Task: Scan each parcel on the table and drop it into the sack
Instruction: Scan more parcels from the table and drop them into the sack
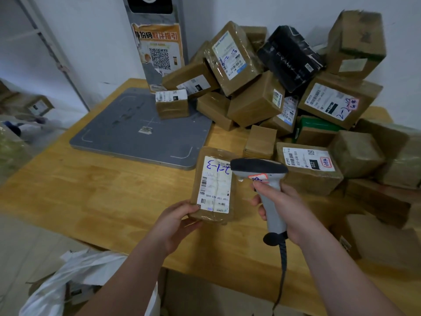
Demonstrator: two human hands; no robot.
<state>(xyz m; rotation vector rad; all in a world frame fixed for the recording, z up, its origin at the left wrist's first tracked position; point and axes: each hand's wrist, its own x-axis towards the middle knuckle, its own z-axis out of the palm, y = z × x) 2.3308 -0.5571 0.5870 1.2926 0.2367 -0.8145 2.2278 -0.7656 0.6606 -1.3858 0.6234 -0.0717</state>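
Observation:
My left hand [175, 221] grips the near corner of a flat brown parcel [214, 185], white label facing up, over the wooden table [114, 190]. My right hand [284, 206] grips the grey handle of a barcode scanner [262, 176]. The scanner's dark head sits just right of the parcel's label and points toward it. A heap of several brown cardboard parcels [284, 99] covers the table's right and far side. The white sack [75, 277] lies open on the floor at lower left, with parcels inside.
A grey flat scale pad [136, 133] lies on the table's left half, a small parcel [172, 107] on its far corner. A grey kiosk post [157, 42] with a QR poster stands behind it. More boxes [376, 236] crowd the near right edge.

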